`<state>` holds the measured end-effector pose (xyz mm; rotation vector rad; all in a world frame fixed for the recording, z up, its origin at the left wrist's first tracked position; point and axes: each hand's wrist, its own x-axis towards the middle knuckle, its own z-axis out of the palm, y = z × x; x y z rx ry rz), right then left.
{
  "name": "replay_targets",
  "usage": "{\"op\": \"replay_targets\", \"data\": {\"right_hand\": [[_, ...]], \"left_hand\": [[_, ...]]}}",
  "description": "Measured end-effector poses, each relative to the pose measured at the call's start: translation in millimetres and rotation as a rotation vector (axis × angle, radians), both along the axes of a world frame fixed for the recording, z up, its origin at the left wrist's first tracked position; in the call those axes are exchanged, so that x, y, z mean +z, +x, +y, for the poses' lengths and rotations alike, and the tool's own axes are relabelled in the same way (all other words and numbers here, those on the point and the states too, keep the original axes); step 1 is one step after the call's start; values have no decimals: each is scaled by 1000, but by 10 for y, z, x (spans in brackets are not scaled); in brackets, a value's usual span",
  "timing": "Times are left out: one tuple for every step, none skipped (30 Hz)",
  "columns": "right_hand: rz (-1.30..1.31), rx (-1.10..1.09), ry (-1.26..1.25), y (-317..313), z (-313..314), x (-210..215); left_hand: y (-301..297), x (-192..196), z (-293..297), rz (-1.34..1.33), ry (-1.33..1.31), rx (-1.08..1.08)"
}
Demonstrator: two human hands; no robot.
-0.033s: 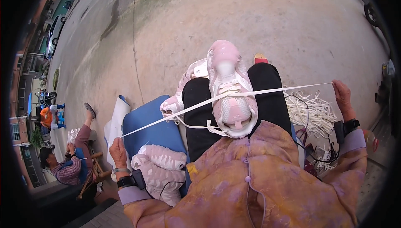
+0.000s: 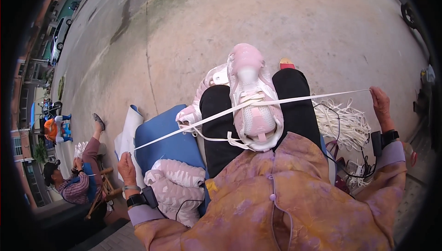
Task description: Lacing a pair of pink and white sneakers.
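Note:
A pink and white sneaker (image 2: 247,57) rests between my thighs, its toe pointing away from me and its heel toward me. White lace crosses its upper part, and a loose loop hangs at the heel side. One long white shoelace (image 2: 313,98) stretches taut from side to side over the shoe. At the far left my left hand (image 2: 126,168) is closed, pinching one end of it. Out to the right, higher up, my right hand (image 2: 380,106) pinches the other end between its fingertips.
Another pink sneaker (image 2: 205,90) leans beside my left knee. Several pink shoes (image 2: 175,189) lie by a blue sheet (image 2: 168,136) on the left. A heap of white laces (image 2: 345,124) lies at right, with dark cables. A seated person (image 2: 73,182) works at far left.
My hands have moved slightly farther apart, the right one outward and a little up, the left one slightly outward. The shoe has barely shifted.

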<state>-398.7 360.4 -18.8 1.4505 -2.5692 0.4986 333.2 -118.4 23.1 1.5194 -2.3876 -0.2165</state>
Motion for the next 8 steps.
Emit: {"op": "replay_targets", "data": {"right_hand": [[53,-11,-31,-157,156,4],[105,-23,-63,-284,263,14],[165,6,-133,-383,238,32],[164,6,-131,-424,249,14],[27,-145,-81,-451,257,-20],[-110,-296,-30,-464,259,-71],[-369,-305,-195,-305,112,-206],[-722,-367,-190,-38,-112,-248]], "left_hand": [[75,28,-58,10,-50,45],[150,93,-130,-33,-55,62],[396,105,-241,-13,-102,59],[424,110,-313,13,-143,44],[446,74,-339,11,-141,44],[442,3,-382,154,41,238],[237,-106,-397,293,232,426],[240,-96,-393,285,230,427]]}}
